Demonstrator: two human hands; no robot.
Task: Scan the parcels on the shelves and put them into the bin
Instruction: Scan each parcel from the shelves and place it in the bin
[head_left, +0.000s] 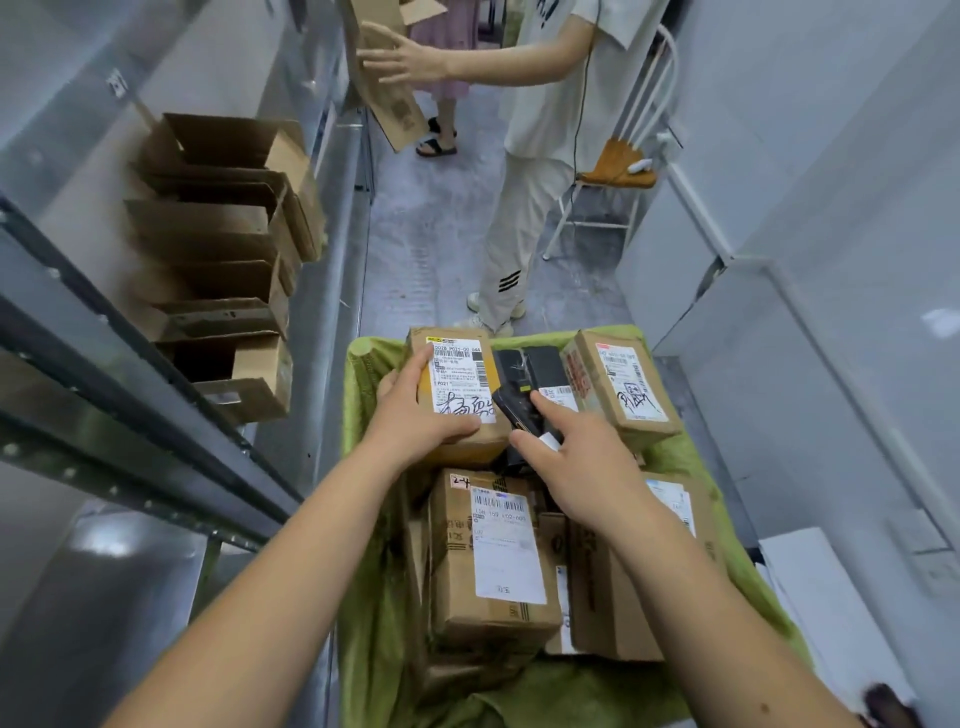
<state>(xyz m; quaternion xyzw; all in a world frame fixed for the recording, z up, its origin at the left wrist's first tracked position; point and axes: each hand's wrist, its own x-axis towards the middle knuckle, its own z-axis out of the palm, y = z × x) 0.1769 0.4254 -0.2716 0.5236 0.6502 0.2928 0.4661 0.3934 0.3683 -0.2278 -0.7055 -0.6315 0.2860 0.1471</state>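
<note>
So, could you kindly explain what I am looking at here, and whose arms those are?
One camera, worn on a person's head, looks down at their own bare arms. The left hand holds a brown cardboard parcel with a white label. The right hand has its grip on a black handheld scanner, forefinger stretched forward. Both are over a green fabric-lined bin holding more labelled parcels. Open cardboard boxes sit on the grey metal shelf at left. Another person stands ahead.

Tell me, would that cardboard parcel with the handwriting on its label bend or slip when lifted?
Probably stiff: the parcel keeps square edges under the left hand. Its cardboard looks matt, so likely not slippery. One hand grips it alone, suggesting it is fairly light.
</note>
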